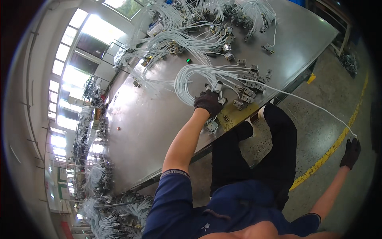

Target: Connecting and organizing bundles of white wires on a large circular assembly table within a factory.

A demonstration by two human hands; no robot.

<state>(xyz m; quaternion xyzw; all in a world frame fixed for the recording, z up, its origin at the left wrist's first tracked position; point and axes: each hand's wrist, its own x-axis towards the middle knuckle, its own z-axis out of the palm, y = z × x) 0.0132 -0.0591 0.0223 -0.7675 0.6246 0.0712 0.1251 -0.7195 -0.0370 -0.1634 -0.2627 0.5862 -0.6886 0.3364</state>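
Observation:
On the metal table lies a looped bundle of white cables (184, 81), with small metal connector blocks (254, 81) at its right end. My left hand (209, 101), in a dark glove with light fingertips, is closed over the near side of the loop. One white cable (308, 102) runs from the bundle over the table's edge, stretched out to the right. Its far end meets the fingertips of my right hand (351, 153), gloved and pinched on it beyond the table, above the floor. More metal blocks (211, 126) lie beside my left wrist.
Larger heaps of white cables (181, 40) with metal ends cover the table's far side. A green button-like piece (188, 61) sits between heap and loop. Racks of cables (93, 175) stand at the left. A yellow line (330, 153) crosses the floor at the right.

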